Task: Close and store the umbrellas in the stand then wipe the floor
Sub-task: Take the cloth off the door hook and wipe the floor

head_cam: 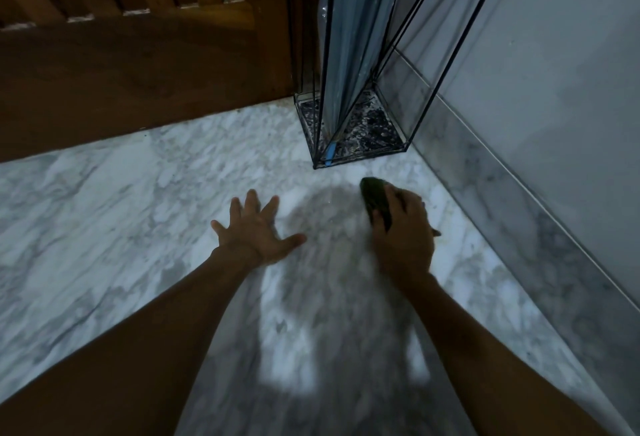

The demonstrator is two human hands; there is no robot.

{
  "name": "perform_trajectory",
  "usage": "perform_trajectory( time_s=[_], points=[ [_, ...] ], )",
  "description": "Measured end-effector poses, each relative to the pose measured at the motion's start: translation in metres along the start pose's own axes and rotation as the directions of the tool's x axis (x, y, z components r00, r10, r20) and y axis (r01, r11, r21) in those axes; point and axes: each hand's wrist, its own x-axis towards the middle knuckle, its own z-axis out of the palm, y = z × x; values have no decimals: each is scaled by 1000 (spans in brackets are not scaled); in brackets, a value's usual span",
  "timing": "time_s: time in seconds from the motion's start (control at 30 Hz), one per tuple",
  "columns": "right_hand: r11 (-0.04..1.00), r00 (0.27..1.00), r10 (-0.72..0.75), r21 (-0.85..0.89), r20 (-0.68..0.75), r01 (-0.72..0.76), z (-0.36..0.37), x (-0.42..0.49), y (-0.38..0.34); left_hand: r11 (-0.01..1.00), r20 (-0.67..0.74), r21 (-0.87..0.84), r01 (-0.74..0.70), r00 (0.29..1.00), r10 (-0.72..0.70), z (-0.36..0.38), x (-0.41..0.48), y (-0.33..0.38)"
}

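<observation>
A closed blue-grey umbrella [349,55] stands upright in a black wire-frame stand [408,146] in the corner, its blue tip down at the stand's front edge. My right hand [403,228] presses a dark green cloth [375,198] onto the white marble floor [138,210], just in front of the stand. My left hand [254,229] rests flat on the floor to the left, fingers spread, holding nothing.
A brown wooden door [138,72] runs along the back left. A grey wall [554,72] with a marble skirting [519,221] closes off the right side. My shadow falls on the floor between my arms.
</observation>
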Motion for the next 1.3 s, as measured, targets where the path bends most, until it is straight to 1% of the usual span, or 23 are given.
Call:
perform_trajectory(
  time_s=[0.03, 0.07, 0.1, 0.13, 0.17, 0.2, 0.23, 0.27, 0.3, 0.37, 0.43, 0.5, 0.57, 0.63, 0.73, 0.83, 0.9, 0.97, 1.03, 1.1, 1.13, 1.2, 1.3],
  points=[
    [998, 998, -62, 15, 20, 61, 6, -9, -11, 1000, 6, 8, -1, 1000, 1, 0, 1, 0],
    [986, 985, -164, 39, 51, 162, 13, -18, -21, 1000, 9, 17, -5, 1000, 5, -1, 1, 0],
    [959, 955, -281, 65, 97, 275, 18, -25, -29, 1000, -1, 28, -12, 1000, 12, -2, 2, 0],
    [922, 909, -387, 82, 151, 379, 22, -28, -33, 999, -27, 46, -25, 999, 26, -4, 3, 0],
    [888, 868, -459, 86, 190, 451, 22, -26, -35, 996, -61, 78, -43, 997, 48, -8, 3, 0],
    [868, 844, -495, 73, 206, 491, 20, -20, -33, 991, -92, 118, -61, 993, 73, -11, 5, -1],
    [865, 844, -497, 39, 201, 500, 17, -14, -28, 985, -111, 157, -76, 989, 94, -15, 8, -2],
    [882, 869, -462, -7, 177, 470, 14, -7, -21, 980, -114, 181, -86, 988, 107, -19, 12, -5],
    [915, 910, -390, -53, 143, 400, 10, 1, -12, 978, -104, 189, -88, 989, 109, -23, 17, -10],
    [979, 982, -176, -95, 62, 181, 1, 15, 7, 982, -68, 171, -75, 994, 88, -33, 28, -21],
    [995, 1000, -17, -96, -18, 15, -3, 18, 16, 986, -33, 160, -48, 998, 54, -45, 38, -36],
    [995, 997, 56, -83, -54, -61, -3, 11, 9, 986, -9, 167, -27, 1000, 29, -58, 47, -50],
    [998, 999, 25, -57, -41, -28, 3, 2, -9, 986, 13, 165, -14, 1000, 12, -64, 56, -64],
    [996, 997, -75, -42, 8, 75, 16, -10, -33, 991, 34, 136, -17, 999, 13, -62, 61, -75],
    [962, 960, -273, -5, 56, 274, 45, -19, -70, 996, 28, 82, -38, 999, 35, -54, 65, -83],
    [931, 929, -365, 4, 59, 366, 71, 5, -105, 997, 25, 68, -27, 999, 26, -54, 69, -83],
    [934, 928, -353, -7, 119, 356, 79, 31, -125, 997, 29, 73, -24, 999, 22, -54, 70, -83],
    [954, 938, -295, -5, 183, 301, 85, 44, -134, 997, 32, 67, -29, 999, 27, -53, 72, -83],
    [977, 965, -212, -1, 155, 215, 84, 31, -137, 997, 33, 59, -45, 999, 43, -60, 73, -84],
    [983, 980, -179, -18, 89, 181, 81, 2, -140, 994, 14, 71, -84, 996, 83, -71, 76, -89],
    [981, 979, -192, -25, 69, 194, 81, -12, -142, 992, 1, 79, -98, 995, 98, -75, 78, -92],
    [973, 972, -230, -3, 50, 231, 82, -27, -146, 996, 1, 62, -67, 998, 67, -80, 83, -100],
    [943, 940, -334, 43, 72, 331, 93, -3, -157, 1000, 15, 4, -15, 1000, 15, -79, 88, -102]
  ],
)
